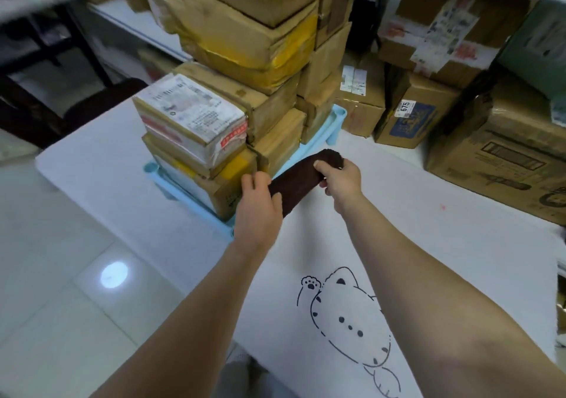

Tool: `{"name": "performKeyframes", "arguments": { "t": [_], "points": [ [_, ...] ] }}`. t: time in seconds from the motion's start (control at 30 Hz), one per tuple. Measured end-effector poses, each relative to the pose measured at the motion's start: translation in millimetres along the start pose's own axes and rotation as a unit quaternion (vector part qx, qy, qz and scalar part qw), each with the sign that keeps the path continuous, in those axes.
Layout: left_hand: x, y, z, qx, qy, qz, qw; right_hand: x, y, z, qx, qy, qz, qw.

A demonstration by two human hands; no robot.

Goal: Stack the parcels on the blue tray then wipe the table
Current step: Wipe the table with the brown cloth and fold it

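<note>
Bright, floor (76, 290) glare, edges blurry

Taped cardboard parcels (214, 116) on a smooth plastic tray (159, 177); fuzzy brown cloth (303, 177); matt white table (122, 189).

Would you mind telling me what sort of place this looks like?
Probably a parcel storeroom or small shipping room: taped parcels with shipping labels stacked high on a blue tray, more labelled cartons crowded on the white table, and shelving behind.

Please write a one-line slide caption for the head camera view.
Both hands, left hand and right hand, hold a brown cloth beside parcels stacked on the blue tray.
</note>
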State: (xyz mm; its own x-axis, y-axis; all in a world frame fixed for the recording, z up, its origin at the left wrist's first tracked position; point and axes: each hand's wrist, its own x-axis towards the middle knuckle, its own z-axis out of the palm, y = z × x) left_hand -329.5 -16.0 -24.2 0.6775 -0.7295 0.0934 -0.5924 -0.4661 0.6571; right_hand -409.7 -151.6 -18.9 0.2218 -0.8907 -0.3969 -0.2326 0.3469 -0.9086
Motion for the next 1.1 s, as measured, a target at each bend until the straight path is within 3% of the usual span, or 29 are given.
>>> {"name": "performKeyframes", "arguments": {
  "t": [0.13, 0.27, 0.4, 0.53, 0.63, 0.77, 0.87, 0.97, 1.1],
  "points": [
    [0, -10, -7, 0.136, 0.028, 0.040, 0.989, 9, -4, 33, -0.016, 0.009, 0.007, 1.000],
    [6, -20, -11, 0.161, 0.027, 0.055, 0.985, 15, -1, 57, -0.030, 0.030, 0.014, 0.999],
    [1, -24, -9, 0.250, -0.053, 0.054, 0.965, 13, -4, 67, -0.045, 0.018, 0.028, 0.998],
    [5, -26, -12, 0.322, -0.044, 0.095, 0.941, 12, -8, 67, -0.042, 0.005, 0.045, 0.998],
    [12, -22, -18, 0.353, -0.020, 0.145, 0.924, 8, -5, 71, -0.053, 0.026, 0.040, 0.997],
    [13, -17, -15, 0.372, -0.048, 0.210, 0.903, 5, 2, 76, -0.132, 0.101, -0.013, 0.986],
    [21, -21, -13, 0.360, -0.049, 0.219, 0.905, 3, 1, 80, -0.232, 0.121, -0.067, 0.963],
    [24, -23, -16, 0.359, -0.059, 0.229, 0.903, 0, 3, 84, -0.242, 0.133, -0.081, 0.958],
    [25, -24, -16, 0.368, -0.129, 0.211, 0.896, -2, 9, 87, -0.287, 0.135, -0.105, 0.942]
  ]
}}
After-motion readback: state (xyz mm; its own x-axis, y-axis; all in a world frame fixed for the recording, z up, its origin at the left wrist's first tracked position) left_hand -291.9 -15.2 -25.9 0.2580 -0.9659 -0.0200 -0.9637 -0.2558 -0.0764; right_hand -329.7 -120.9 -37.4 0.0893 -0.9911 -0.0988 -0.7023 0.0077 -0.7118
